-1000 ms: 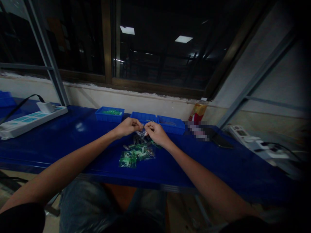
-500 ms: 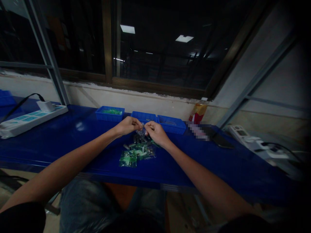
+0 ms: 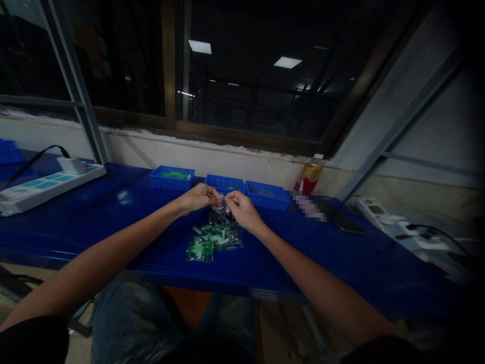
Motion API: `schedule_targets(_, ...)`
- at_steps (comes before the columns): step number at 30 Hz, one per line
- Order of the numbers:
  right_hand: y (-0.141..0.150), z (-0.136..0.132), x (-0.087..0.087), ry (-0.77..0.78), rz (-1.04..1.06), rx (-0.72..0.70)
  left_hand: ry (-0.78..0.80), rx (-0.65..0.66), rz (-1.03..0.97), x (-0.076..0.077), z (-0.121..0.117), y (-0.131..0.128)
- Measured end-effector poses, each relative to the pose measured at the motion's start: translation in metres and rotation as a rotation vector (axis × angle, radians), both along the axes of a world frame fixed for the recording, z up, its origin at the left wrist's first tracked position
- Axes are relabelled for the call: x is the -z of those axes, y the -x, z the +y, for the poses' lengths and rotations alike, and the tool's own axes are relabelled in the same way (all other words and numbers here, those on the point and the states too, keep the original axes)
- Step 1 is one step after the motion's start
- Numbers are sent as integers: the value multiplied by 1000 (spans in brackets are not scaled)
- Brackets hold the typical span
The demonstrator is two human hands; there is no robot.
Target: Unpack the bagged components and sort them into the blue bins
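My left hand and my right hand meet above the middle of the blue table, both with pinched fingers. Between them hangs a small clear plastic bag, gripped near its top edge by each hand. What is inside the bag is too dark to tell. Just below lie several small dark and silvery cylinder-like parts and a pile of small clear bags with green and white pieces. One greenish bag lies flat at the pile's near left.
Blue trays line the wall: one with green pieces, a middle tray and a right tray. A power strip lies left; a red-yellow bottle, dark phone and another power strip are right.
The right hand's fingers have shifted very slightly toward the left hand, and the clear bag between them hangs a little differently. The pile and trays look the same.
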State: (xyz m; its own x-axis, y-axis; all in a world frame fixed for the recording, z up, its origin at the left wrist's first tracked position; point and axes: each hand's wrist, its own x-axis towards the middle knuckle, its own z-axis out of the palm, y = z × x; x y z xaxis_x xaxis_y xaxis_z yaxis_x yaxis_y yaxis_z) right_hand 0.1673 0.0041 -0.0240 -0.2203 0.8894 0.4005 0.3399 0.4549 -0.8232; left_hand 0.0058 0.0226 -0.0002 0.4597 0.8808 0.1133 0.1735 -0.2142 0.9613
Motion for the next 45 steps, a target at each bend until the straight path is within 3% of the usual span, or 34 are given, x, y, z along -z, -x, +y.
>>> schedule_targets(10,-4,5,-1,7,-44,-38,-25,-6,27,5,2,-1)
schedule_targets(17,-6,9,3,-39,-54,-34,-139,-21,34,4,7,5)
schedule_targets(23,-6,12,3,19,-1,8,-215,-81,33,4,12,9)
schedule_targets(31,-5,9,-3,-133,-55,23,-272,-26,48,8,11,3)
schedule_targets(45,-8,8,-10,-157,-100,28,-275,-35,77,8,9,0)
